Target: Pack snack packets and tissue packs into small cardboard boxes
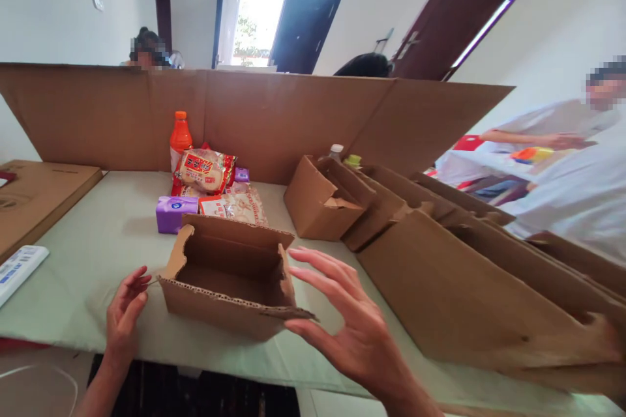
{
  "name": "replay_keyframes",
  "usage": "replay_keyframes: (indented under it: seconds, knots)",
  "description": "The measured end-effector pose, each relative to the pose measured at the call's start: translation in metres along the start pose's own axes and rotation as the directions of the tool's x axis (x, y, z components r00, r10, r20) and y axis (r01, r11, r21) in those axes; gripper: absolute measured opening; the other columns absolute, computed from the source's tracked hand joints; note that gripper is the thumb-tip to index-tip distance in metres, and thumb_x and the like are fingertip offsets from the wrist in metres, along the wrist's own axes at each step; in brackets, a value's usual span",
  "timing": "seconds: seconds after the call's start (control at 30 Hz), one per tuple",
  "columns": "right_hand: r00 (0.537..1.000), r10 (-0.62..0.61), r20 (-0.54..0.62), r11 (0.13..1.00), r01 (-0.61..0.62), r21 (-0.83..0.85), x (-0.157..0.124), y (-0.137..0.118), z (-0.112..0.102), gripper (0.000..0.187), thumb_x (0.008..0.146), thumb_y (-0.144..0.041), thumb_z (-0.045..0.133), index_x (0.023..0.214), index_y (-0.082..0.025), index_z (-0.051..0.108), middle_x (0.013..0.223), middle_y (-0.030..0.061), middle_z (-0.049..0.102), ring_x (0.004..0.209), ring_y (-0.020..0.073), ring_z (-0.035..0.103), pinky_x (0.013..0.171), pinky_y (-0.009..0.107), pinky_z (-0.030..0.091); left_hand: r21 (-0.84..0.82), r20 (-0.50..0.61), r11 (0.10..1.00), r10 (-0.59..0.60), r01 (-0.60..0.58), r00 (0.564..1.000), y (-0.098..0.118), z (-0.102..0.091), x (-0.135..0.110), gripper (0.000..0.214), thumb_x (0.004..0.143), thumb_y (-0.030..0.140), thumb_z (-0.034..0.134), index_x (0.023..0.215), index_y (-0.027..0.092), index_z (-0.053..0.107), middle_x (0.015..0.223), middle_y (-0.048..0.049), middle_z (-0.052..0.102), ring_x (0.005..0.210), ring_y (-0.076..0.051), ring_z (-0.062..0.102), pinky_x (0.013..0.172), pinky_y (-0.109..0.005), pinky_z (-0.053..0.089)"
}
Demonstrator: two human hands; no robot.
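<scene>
An open brown cardboard box [229, 273] stands on the pale green table [92, 254] right in front of me, its flaps up and its inside bare. My left hand [124, 313] hovers just left of the box, fingers loosely curled and pinched near its left flap, holding nothing I can make out. My right hand [342, 316] is open with fingers spread, beside the box's right flap and just clear of it.
Behind the box lie a purple packet [173, 212], snack bags [205, 169] and an orange bottle [180, 133]. A second folded box [323, 199] and flat cardboard sheets [464, 287] fill the right. A cardboard wall [274, 117] stands behind. People sit beyond it and at right.
</scene>
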State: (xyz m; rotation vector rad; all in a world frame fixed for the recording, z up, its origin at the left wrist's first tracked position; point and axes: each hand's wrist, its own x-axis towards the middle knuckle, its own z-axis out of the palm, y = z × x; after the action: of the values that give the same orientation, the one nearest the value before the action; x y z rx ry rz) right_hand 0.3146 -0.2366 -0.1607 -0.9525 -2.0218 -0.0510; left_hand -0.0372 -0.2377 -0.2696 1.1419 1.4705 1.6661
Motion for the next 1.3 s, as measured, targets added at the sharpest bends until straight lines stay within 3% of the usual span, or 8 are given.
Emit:
replay_keyframes:
  seconds: [0.17,0.3,0.53,0.7,0.9,1.03,1.23,1.3]
  knots:
    - [0.977,0.198,0.085,0.978,-0.203,0.051,-0.049,0.034,0.005,0.058,0.092,-0.051,0.059,0.145,-0.030,0.049,0.144,0.0147,0.057,0.127,0.0339,0.059,0.096,0.048,0.056,-0.016,0.073,0.999,0.030,-0.029,0.997,-0.007,-0.014,-0.018,0.048,0.082,0.048,0.069,0.123,0.023,0.069,0.134,-0.0103,0.065,0.123,-0.033,0.061,0.104,-0.043,0.051]
    - [0.929,0.281,0.239,0.948,-0.308,0.079,-0.081,0.050,0.036,0.073,0.088,-0.053,0.064,0.153,-0.029,0.040,0.143,0.0139,0.059,0.120,0.0339,0.065,0.088,0.044,0.061,0.001,0.241,1.000,0.025,-0.026,0.970,-0.004,-0.002,-0.024,0.055,0.081,0.048,0.071,0.131,0.026,0.065,0.146,-0.0101,0.057,0.133,-0.037,0.053,0.110,-0.049,0.047]
    - [0.882,0.389,0.267,0.887,-0.436,0.150,-0.078,0.050,0.075,0.069,0.085,-0.046,0.067,0.147,-0.024,0.047,0.129,0.0138,0.068,0.112,0.0335,0.070,0.088,0.043,0.062,0.089,0.314,0.995,-0.078,0.053,0.946,0.005,0.022,-0.023,0.067,0.078,0.045,0.075,0.139,0.023,0.057,0.141,-0.0136,0.059,0.140,-0.039,0.046,0.121,-0.059,0.031]
    - [0.870,0.446,0.211,0.865,-0.479,0.146,-0.053,0.074,0.084,0.066,0.082,-0.048,0.067,0.140,-0.018,0.055,0.129,0.0163,0.068,0.118,0.0355,0.065,0.097,0.048,0.056,0.091,0.317,0.994,0.031,-0.063,0.948,0.012,0.042,0.003,0.068,0.082,0.040,0.070,0.144,0.020,0.051,0.144,-0.0134,0.056,0.140,-0.036,0.045,0.120,-0.053,0.033]
    - [0.698,0.575,0.426,0.728,-0.674,0.123,-0.054,0.092,0.102,0.047,0.072,-0.057,0.066,0.095,-0.017,0.075,0.096,0.0147,0.078,0.094,0.0351,0.072,0.086,0.047,0.059,0.241,0.362,0.969,-0.041,-0.051,0.931,0.006,0.049,0.017,0.067,0.080,0.033,0.066,0.143,0.020,0.049,0.146,-0.0136,0.056,0.137,-0.037,0.048,0.117,-0.055,0.037]
    - [0.699,0.526,0.485,0.741,-0.656,0.141,-0.058,0.091,0.099,0.038,0.078,-0.054,0.062,0.088,-0.020,0.076,0.091,0.0124,0.078,0.094,0.0343,0.072,0.089,0.047,0.058,0.279,0.432,0.949,0.012,-0.147,0.902,0.012,0.031,0.029,0.052,0.082,0.027,0.060,0.133,0.023,0.061,0.139,-0.0107,0.062,0.130,-0.034,0.056,0.111,-0.052,0.046]
    - [0.720,0.532,0.446,0.734,-0.654,0.181,-0.065,0.087,0.102,0.039,0.082,-0.053,0.061,0.097,-0.020,0.075,0.102,0.0131,0.076,0.100,0.0339,0.071,0.091,0.044,0.058,0.427,0.190,0.879,0.142,-0.212,0.972,0.028,0.019,0.094,0.044,0.087,0.035,0.060,0.129,0.020,0.061,0.136,-0.0135,0.060,0.124,-0.031,0.060,0.108,-0.053,0.048]
    - [0.720,0.581,0.381,0.723,-0.671,0.165,-0.071,0.086,0.106,0.039,0.082,-0.054,0.061,0.096,-0.020,0.075,0.100,0.0135,0.076,0.102,0.0349,0.070,0.094,0.045,0.057,0.436,0.189,0.871,0.158,-0.227,0.969,0.028,0.023,0.123,0.054,0.086,0.038,0.063,0.136,0.021,0.054,0.145,-0.0147,0.052,0.133,-0.033,0.052,0.111,-0.056,0.043]
